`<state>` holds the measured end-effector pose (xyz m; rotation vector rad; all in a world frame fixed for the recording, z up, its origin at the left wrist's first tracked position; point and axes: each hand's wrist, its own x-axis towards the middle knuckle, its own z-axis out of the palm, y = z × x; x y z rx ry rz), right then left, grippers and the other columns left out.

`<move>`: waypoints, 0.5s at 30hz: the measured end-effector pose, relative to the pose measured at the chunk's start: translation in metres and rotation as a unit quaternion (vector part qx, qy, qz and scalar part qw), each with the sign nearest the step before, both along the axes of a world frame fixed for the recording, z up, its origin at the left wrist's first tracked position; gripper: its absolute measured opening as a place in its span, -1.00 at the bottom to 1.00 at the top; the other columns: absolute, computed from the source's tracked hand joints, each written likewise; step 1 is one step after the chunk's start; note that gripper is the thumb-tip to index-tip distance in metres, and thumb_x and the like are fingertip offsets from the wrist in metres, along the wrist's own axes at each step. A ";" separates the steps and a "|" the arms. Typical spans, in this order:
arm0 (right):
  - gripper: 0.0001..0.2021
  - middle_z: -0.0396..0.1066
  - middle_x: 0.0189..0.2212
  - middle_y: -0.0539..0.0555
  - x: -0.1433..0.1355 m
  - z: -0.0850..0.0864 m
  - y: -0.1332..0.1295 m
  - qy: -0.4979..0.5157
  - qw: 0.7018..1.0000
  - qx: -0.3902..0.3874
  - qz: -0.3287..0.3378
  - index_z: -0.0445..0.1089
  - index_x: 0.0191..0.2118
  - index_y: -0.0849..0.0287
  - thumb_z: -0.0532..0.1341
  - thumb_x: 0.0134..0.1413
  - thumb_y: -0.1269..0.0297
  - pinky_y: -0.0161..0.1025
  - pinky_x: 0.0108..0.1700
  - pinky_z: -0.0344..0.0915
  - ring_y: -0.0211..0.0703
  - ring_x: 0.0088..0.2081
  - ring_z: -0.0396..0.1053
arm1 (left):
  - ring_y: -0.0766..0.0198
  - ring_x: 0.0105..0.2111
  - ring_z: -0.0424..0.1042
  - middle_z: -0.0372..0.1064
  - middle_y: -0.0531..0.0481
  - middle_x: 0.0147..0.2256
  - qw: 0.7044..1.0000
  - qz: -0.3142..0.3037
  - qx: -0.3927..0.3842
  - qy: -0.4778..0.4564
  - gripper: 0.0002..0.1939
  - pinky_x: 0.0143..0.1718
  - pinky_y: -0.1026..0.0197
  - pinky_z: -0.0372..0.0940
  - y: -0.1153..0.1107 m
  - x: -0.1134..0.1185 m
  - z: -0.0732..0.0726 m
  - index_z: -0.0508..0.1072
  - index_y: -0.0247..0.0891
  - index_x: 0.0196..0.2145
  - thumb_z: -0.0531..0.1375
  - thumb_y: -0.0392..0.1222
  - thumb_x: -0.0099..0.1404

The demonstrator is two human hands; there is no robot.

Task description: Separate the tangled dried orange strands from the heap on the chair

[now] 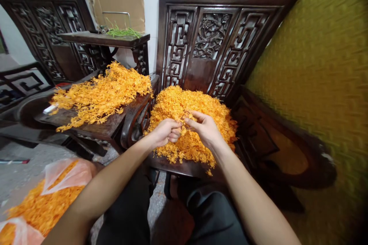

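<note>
A large heap of small orange plastic-looking pieces (207, 107) covers the seat of a dark carved wooden chair (201, 72). Over the front part of this heap my two hands nearly meet. My left hand (168, 132) is closed, its fingers curled and its thumb and forefinger pinching a small orange piece. Just to its right, my right hand (204, 126) has its thumb and forefinger closed on an orange piece. The piece between the hands is small and partly hidden by the fingers.
To the left, more orange strands (100, 92) lie on a dark wooden table (115, 120). Green stems (123, 32) rest on a small raised stand (100, 39). A plastic bag (69, 178) of orange pieces is on the floor at lower left. A yellow woven surface (316, 65) rises at right.
</note>
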<state>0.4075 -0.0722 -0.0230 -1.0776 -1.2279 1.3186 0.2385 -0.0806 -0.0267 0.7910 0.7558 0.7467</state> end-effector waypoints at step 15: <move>-0.55 0.28 -0.60 -0.07 0.035 0.003 0.026 -0.020 0.996 -0.086 0.021 0.50 -0.43 0.24 0.59 -0.44 0.08 -0.41 -0.65 -0.16 -0.50 -0.66 0.00 | 0.55 -0.73 -0.20 -0.10 0.24 -0.67 0.987 0.003 0.039 0.153 -0.83 -0.67 0.39 -0.33 0.003 -0.002 0.018 0.36 -0.32 -0.42 0.24 -0.21 0.28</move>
